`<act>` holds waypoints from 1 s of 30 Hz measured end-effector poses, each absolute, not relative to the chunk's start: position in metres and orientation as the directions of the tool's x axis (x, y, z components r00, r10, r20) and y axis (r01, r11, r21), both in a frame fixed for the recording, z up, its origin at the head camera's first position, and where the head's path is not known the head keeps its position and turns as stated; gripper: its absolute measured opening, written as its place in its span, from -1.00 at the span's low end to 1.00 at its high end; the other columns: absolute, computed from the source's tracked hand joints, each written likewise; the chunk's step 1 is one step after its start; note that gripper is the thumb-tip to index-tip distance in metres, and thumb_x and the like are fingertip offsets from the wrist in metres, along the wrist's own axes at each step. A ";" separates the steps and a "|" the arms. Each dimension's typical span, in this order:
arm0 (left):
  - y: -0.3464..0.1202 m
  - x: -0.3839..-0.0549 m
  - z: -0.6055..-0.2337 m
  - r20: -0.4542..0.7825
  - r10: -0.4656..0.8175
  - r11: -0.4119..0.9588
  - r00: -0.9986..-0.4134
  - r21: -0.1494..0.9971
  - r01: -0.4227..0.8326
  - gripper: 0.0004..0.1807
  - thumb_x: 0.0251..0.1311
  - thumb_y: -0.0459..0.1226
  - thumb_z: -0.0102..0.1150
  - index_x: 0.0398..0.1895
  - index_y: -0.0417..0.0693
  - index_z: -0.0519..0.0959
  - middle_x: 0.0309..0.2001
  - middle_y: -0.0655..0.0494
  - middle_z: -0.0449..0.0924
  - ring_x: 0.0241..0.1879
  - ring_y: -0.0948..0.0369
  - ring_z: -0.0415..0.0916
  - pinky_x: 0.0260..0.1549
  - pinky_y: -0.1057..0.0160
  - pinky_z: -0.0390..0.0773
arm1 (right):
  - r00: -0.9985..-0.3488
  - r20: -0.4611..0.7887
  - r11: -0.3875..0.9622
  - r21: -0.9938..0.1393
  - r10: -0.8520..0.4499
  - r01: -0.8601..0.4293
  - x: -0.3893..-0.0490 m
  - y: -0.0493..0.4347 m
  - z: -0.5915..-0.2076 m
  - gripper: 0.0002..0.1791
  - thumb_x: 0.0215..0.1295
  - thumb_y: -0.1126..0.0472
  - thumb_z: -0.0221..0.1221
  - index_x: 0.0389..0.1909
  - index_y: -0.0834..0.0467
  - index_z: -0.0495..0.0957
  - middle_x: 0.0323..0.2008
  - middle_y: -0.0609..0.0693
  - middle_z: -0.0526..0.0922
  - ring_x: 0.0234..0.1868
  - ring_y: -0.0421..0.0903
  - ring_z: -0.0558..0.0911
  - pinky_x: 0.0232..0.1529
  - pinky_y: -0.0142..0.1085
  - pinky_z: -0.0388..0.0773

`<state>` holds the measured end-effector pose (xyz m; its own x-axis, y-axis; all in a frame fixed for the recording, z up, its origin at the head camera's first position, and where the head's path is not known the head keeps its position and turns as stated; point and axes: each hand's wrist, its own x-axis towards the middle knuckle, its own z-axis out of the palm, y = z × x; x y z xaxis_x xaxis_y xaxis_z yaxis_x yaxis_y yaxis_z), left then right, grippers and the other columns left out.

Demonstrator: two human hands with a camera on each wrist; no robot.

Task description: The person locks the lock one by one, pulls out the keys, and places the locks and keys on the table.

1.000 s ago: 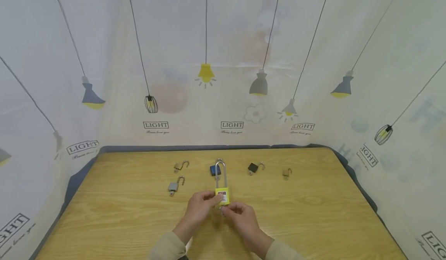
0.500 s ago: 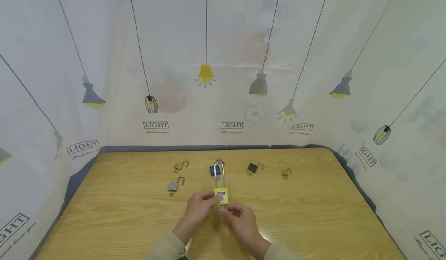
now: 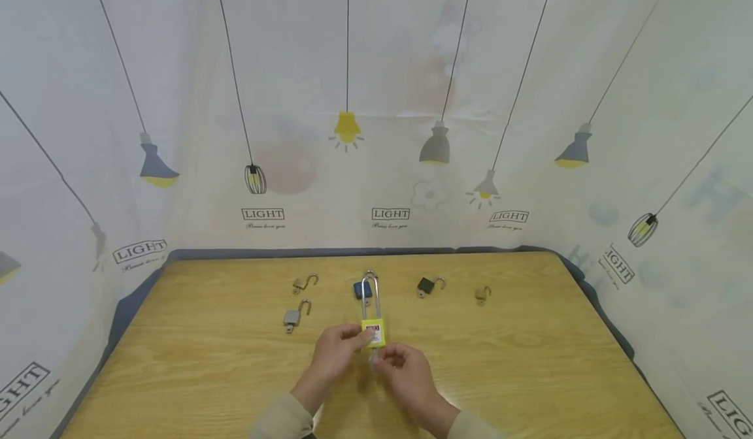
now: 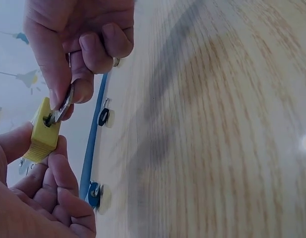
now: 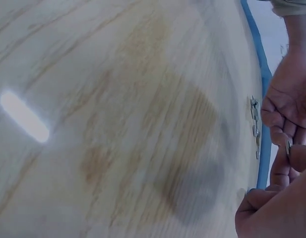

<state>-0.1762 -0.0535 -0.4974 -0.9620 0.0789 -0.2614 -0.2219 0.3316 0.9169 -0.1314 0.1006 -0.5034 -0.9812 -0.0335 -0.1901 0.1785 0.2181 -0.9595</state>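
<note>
A yellow padlock (image 3: 379, 342) with a long silver shackle is held up over the table, shackle pointing away. My left hand (image 3: 335, 353) grips its body from the left, thumb on the white and red label. In the head view both shackle legs meet the yellow body. My right hand (image 3: 408, 372) is at the near end. There, in the left wrist view, its thumb and index finger pinch a key (image 4: 66, 105) set in the keyhole of the yellow body. In the right wrist view the padlock is hidden behind the fingers.
On the wooden table (image 3: 529, 360) beyond my hands lie a blue padlock (image 3: 359, 289), a black padlock (image 3: 425, 287), a silver padlock (image 3: 291, 317) and small brass-coloured padlocks at left (image 3: 299, 285) and right (image 3: 481, 294). Behind stands a lamp-printed curtain (image 3: 329, 191).
The yellow padlock has shifted very slightly left. Both hands keep their hold on the padlock and the key.
</note>
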 end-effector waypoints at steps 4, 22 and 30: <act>-0.054 -0.177 -0.498 -0.266 0.078 0.327 -0.961 0.917 -0.227 -0.39 0.14 0.14 0.26 0.03 -0.15 0.61 -0.08 0.02 0.67 -0.15 0.17 0.53 -0.20 0.23 0.50 | -0.980 -0.185 0.271 -0.949 -0.073 0.159 -0.131 0.104 -0.500 -0.83 0.16 0.25 0.28 -0.29 0.27 0.60 -0.41 0.00 0.66 -0.37 -0.17 0.55 -0.34 -0.38 0.48; -0.060 -0.179 -0.494 -0.241 0.050 0.335 -0.969 0.918 -0.211 -0.32 0.11 0.17 0.27 0.09 -0.17 0.58 0.02 -0.05 0.65 -0.11 0.16 0.56 -0.08 0.10 0.58 | -0.976 -0.148 0.423 -0.904 -0.161 0.067 -0.123 0.111 -0.506 -0.96 0.10 0.33 0.30 -0.40 0.21 0.63 -0.53 -0.06 0.64 -0.48 -0.21 0.51 -0.46 -0.43 0.40; -0.068 -0.179 -0.499 -0.196 0.030 0.391 -0.980 0.905 -0.169 -0.40 0.10 0.11 0.31 0.01 -0.19 0.62 -0.03 -0.09 0.67 -0.14 0.13 0.60 -0.13 0.09 0.60 | -0.975 -0.139 0.442 -0.896 -0.172 0.049 -0.122 0.116 -0.507 -0.96 0.11 0.33 0.29 -0.41 0.22 0.63 -0.53 -0.06 0.62 -0.48 -0.22 0.50 -0.45 -0.43 0.40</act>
<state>-0.1792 -0.0679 -0.4994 -0.9801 0.0299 -0.1963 -0.1694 0.3905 0.9049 -0.1225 0.1161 -0.5072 -0.9754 -0.1716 -0.1385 0.0494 0.4420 -0.8957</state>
